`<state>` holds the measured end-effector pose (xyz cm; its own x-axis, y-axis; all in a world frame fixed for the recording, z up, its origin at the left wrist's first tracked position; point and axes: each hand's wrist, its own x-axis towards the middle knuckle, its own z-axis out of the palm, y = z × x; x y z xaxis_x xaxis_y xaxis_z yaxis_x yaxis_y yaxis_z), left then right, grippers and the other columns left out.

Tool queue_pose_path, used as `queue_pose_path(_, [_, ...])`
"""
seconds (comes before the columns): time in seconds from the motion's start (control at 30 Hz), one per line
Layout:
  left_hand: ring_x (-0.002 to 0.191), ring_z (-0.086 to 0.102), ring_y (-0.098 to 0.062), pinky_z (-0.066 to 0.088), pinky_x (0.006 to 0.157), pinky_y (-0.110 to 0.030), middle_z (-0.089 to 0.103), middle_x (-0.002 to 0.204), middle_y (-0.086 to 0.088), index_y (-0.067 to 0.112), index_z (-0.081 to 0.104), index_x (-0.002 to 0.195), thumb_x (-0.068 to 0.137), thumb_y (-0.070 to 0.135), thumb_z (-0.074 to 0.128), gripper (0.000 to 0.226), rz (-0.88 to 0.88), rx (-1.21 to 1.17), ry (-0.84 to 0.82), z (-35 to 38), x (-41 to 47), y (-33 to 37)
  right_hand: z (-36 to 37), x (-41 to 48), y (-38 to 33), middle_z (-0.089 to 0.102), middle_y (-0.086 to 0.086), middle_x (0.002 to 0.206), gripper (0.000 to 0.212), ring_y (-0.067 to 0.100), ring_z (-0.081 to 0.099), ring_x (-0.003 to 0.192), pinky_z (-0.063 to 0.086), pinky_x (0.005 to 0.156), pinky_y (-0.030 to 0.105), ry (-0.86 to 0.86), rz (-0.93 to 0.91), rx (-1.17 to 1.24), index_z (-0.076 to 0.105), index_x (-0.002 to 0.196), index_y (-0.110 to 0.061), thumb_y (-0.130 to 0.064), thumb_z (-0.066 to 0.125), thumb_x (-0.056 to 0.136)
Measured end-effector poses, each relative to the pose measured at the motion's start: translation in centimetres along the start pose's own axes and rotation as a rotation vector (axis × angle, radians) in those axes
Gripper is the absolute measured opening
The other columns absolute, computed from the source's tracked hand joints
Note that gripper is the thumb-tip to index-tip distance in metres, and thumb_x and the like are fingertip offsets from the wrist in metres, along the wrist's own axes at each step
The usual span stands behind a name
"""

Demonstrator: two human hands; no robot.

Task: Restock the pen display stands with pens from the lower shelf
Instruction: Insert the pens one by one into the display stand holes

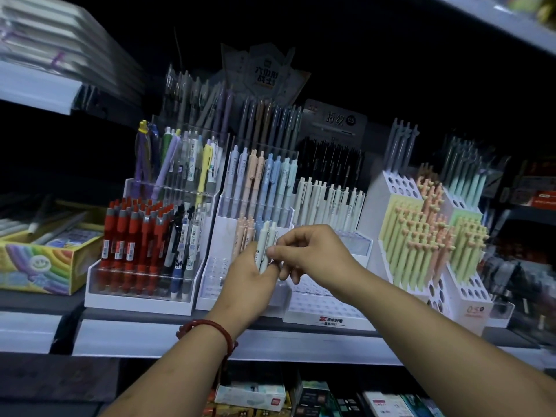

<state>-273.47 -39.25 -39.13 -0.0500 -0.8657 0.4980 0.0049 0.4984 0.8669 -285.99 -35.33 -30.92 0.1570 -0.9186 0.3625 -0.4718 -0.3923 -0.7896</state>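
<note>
Gripping a small bunch of pale mint-white click pens (264,249) upright, left hand (246,285) wearing a red bead bracelet (207,326), right hand (313,254) pinching one pen of the bunch between thumb and forefinger, just before the white tiered plastic display stand (224,233) of pastel pens

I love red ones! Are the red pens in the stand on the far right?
No, the red pens sit in the clear stand on the left.

Showing red on the left pens (132,236), pale blue and peach on the pastel pens (258,176), pale mint on the held pens (264,239), rainbow swirls on the box (39,266), red on the bracelet (217,330).
</note>
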Motion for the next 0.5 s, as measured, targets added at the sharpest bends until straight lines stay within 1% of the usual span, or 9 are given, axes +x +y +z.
queue_pose_path(0.07, [0.055,0.055,-0.019,0.044,0.048,-0.033,0.061,0.065,0.006,0.031,0.06,0.091,0.099,0.019,0.052,0.016,0.007,0.031,0.013,0.1,0.0,-0.1,0.1,-0.2,0.1,0.07,0.031,0.074,0.015,0.029,0.064,0.059,0.051,0.049,0.027,0.035,0.01,0.024,0.074,0.084,0.008,-0.006,0.078,0.087])
queue_pose_path(0.1, [0.063,0.059,-0.032,0.052,0.052,-0.043,0.064,0.072,-0.002,0.031,0.059,0.093,0.098,0.025,0.053,0.009,0.005,0.041,0.015,0.2,-0.1,-0.1,0.2,-0.2,0.1,0.071,0.029,0.073,0.013,0.03,0.065,0.059,0.052,0.05,0.028,0.056,0.02,0.037,0.074,0.083,0.007,-0.005,0.079,0.087])
queue_pose_path(0.13, [0.074,0.062,-0.042,0.057,0.063,-0.053,0.066,0.082,-0.012,0.03,0.058,0.096,0.097,0.029,0.054,0.004,-0.003,0.05,0.018,0.3,0.0,-0.1,0.2,-0.3,0.1,0.071,0.029,0.072,0.013,0.032,0.066,0.059,0.054,0.051,0.029,0.076,0.03,0.052,0.074,0.081,0.007,-0.004,0.078,0.087])
queue_pose_path(0.17, [0.076,0.062,-0.043,0.057,0.068,-0.052,0.066,0.085,-0.016,0.028,0.057,0.096,0.098,0.028,0.055,0.002,-0.003,0.058,0.024,0.4,-0.1,-0.2,0.2,-0.3,0.1,0.071,0.028,0.072,0.013,0.032,0.067,0.058,0.055,0.051,0.03,0.099,0.041,0.071,0.074,0.079,0.008,-0.002,0.077,0.087])
queue_pose_path(0.23, [0.064,0.06,-0.025,0.05,0.059,-0.033,0.064,0.077,-0.005,0.025,0.059,0.095,0.099,0.018,0.057,0.008,0.032,0.104,0.033,0.5,0.0,-0.4,-0.1,-0.3,-0.1,0.07,0.023,0.07,0.013,0.031,0.068,0.057,0.054,0.049,0.029,0.141,0.059,0.108,0.073,0.078,0.009,0.002,0.073,0.089])
queue_pose_path(0.3, [0.059,0.056,-0.013,0.041,0.053,-0.022,0.065,0.076,0.0,0.026,0.062,0.1,0.1,0.016,0.058,0.011,0.034,0.138,0.033,0.5,-0.1,-0.4,-0.4,-0.2,-0.5,0.069,0.017,0.071,0.011,0.03,0.07,0.058,0.055,0.049,0.03,0.131,0.068,0.125,0.071,0.08,0.008,0.004,0.07,0.09])
queue_pose_path(0.33, [0.058,0.056,-0.012,0.04,0.052,-0.021,0.065,0.077,-0.001,0.026,0.062,0.103,0.1,0.015,0.057,0.013,0.024,0.139,0.032,0.5,-0.1,-0.4,-0.4,-0.3,-0.7,0.068,0.015,0.072,0.008,0.031,0.071,0.059,0.056,0.05,0.032,0.118,0.069,0.127,0.07,0.083,0.007,0.004,0.07,0.091])
queue_pose_path(0.4, [0.063,0.059,-0.015,0.045,0.055,-0.026,0.066,0.082,-0.001,0.025,0.062,0.107,0.099,0.012,0.056,0.016,0.021,0.131,0.038,0.5,-0.1,-0.4,-0.4,-0.4,-0.9,0.067,0.014,0.075,0.006,0.035,0.072,0.062,0.058,0.053,0.035,0.128,0.049,0.134,0.067,0.093,0.005,0.003,0.072,0.09])
queue_pose_path(0.5, [0.081,0.065,-0.016,0.055,0.07,-0.034,0.069,0.091,0.001,0.025,0.062,0.11,0.096,0.01,0.058,0.02,0.053,0.171,0.039,0.6,-0.1,-0.3,-0.1,-0.6,-0.9,0.062,0.015,0.083,0.015,0.033,0.072,0.065,0.062,0.058,0.039,0.177,0.002,0.156,0.067,0.101,0.002,0.003,0.074,0.088])
